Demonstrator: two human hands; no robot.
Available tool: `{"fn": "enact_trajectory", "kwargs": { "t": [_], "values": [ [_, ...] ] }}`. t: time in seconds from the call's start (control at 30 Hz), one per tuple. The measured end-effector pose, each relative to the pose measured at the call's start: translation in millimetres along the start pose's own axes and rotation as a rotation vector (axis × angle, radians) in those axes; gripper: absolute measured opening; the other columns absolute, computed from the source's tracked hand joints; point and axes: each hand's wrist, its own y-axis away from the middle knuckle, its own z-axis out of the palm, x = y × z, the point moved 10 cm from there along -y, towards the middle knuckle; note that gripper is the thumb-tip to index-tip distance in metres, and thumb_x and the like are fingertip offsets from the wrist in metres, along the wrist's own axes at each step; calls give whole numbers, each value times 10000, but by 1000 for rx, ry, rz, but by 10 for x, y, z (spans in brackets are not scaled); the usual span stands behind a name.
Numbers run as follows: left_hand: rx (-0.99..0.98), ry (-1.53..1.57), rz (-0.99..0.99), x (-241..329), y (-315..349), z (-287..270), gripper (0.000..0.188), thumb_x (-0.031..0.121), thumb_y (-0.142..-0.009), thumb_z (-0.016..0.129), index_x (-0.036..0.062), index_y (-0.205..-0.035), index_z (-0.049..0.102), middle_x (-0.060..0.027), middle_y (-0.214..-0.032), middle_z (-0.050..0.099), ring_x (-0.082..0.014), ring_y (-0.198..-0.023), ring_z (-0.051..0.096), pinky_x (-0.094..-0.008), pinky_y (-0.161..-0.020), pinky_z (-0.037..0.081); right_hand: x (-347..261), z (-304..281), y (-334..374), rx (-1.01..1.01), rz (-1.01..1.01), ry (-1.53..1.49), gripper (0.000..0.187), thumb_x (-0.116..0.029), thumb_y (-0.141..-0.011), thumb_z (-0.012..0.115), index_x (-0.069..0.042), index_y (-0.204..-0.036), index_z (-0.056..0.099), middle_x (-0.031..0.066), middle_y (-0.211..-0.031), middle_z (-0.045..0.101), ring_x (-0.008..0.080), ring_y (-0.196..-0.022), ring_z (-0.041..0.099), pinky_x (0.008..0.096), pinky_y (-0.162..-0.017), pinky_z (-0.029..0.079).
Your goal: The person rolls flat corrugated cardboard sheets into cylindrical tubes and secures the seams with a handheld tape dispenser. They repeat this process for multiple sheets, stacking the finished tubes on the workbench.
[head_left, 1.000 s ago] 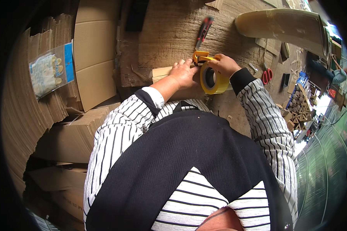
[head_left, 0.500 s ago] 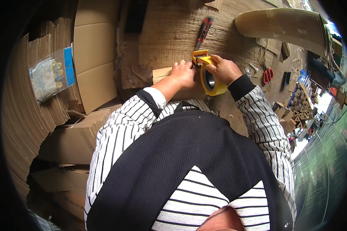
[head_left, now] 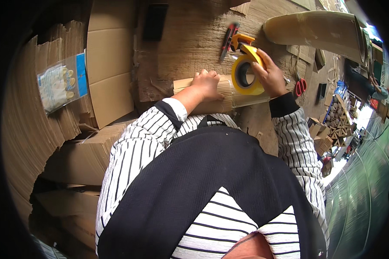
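Note:
A rolled piece of cardboard (head_left: 227, 93) lies crosswise on the table in front of me. My left hand (head_left: 207, 85) presses down on it, its fingers bent over the top and the thumb along the near side. In my right hand (head_left: 270, 77) is a yellow tape dispenser (head_left: 254, 54), closed in my fingers. It carries a large roll of yellow-edged tape (head_left: 236, 77), tilted just above the cardboard's right part. Clear tape seems to lie across that part. Beyond the dispenser lies a red and black utility knife (head_left: 229, 42).
Red-handled scissors (head_left: 300, 87) lie on the wooden table (head_left: 190, 39) at the right, below a big curved cardboard piece (head_left: 315, 30). Stacked cardboard (head_left: 21, 129) and a plastic packet (head_left: 62, 84) stand at the left. A dark flat object (head_left: 155, 21) lies at the far left of the table.
My right hand has drawn the dispenser right and away from my left hand, with its head turned farther off. More of the cardboard shows now, while my left hand stays nearly in place.

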Motion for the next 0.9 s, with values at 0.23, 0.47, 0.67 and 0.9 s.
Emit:
{"fn": "enact_trajectory", "kwargs": {
  "t": [0.23, 0.47, 0.67, 0.9],
  "values": [
    [45, 16, 21, 35, 46, 1, 768, 568, -736, 722, 65, -1292, 554, -116, -1341, 496, -322, -1271, 417, -462, -1069, 341, 337, 425, 101, -140, 141, 19, 562, -369, -872, 640, -90, -1346, 525, 208, -1057, 682, 327, -969, 680, 353, -843, 524],
    [87, 84, -37, -14, 46, 22, 813, 557, -729, 743, 72, -1340, 514, -148, -1350, 479, -326, -1298, 391, -467, -1090, 312, 350, 489, 13, -196, 181, 141, 572, -408, -857, 619, -71, -1313, 546, 209, -1071, 680, 345, -992, 664, 372, -863, 516],
    [39, 26, 27, 18, 19, 5, 803, 594, -713, 721, 225, -1394, 506, -157, -1347, 478, -344, -1292, 400, -475, -1080, 331, 329, 564, -74, -239, 176, 213, 586, -417, -849, 614, -62, -1311, 550, 214, -1082, 677, 350, -1006, 658, 377, -874, 514],
    [-70, -10, -4, -15, -75, 5, 746, 611, -743, 672, 265, -1386, 520, -151, -1328, 508, -339, -1245, 436, -456, -1063, 358, 239, 648, -10, -344, 225, 204, 567, -359, -896, 629, -42, -1351, 513, 182, -1073, 678, 277, -948, 666, 338, -836, 514]
  ]
}}
